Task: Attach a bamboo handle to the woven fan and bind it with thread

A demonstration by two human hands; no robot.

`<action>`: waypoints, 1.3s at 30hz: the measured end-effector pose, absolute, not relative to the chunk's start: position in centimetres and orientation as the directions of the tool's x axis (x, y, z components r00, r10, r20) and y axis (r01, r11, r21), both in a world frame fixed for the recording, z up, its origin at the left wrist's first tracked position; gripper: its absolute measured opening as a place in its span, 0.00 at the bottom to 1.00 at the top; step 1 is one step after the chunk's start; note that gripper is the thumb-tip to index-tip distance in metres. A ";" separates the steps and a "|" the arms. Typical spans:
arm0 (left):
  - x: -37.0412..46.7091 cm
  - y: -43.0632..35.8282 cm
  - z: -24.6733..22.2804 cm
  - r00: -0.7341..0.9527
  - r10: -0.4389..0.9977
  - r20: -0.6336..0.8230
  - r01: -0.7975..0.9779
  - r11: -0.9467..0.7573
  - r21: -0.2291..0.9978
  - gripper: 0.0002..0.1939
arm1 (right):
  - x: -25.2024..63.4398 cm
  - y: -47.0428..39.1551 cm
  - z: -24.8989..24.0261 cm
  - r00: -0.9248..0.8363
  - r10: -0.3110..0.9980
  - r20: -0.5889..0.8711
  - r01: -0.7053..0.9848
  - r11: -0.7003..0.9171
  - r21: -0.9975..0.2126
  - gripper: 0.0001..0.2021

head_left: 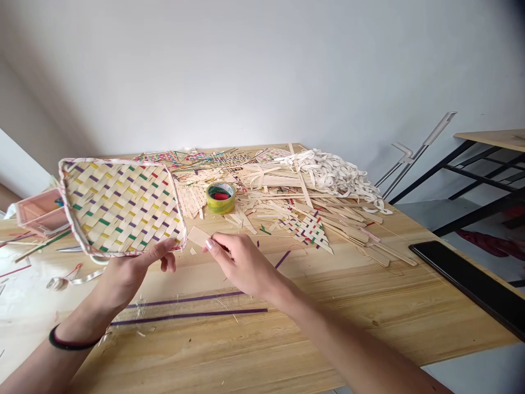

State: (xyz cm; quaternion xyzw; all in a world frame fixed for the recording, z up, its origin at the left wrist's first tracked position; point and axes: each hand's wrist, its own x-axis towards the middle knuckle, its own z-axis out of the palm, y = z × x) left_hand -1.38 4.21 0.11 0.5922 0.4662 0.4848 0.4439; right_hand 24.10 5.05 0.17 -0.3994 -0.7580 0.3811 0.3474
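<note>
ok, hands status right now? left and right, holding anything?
Left hand: closed on the near edge of the woven tray, holding it tilted up off the table.
Right hand: fingers pinched on a flat pale strip.

The left hand reaches up from the lower left, forearm slanting in, a dark band round the wrist — thumb lying flat over the near rim of the woven tray, fingers curled beneath it. The right hand sits just right of that tray, arm stretched in from the lower right — fingertips pinched together, knuckles up.
</note>
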 end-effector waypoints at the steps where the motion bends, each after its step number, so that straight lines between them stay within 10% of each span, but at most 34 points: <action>1: -1.4 4.2 0.0 0.086 0.983 0.164 0.118 -0.174 0.978 0.12 | 24.1 5.0 0.2 -0.439 0.870 0.224 0.342 0.393 -0.854 0.19; 39: -0.9 3.7 -0.3 0.115 0.984 0.139 0.150 -0.156 0.976 0.12 | 24.4 5.2 0.3 -0.382 0.903 0.194 0.221 0.294 -0.930 0.20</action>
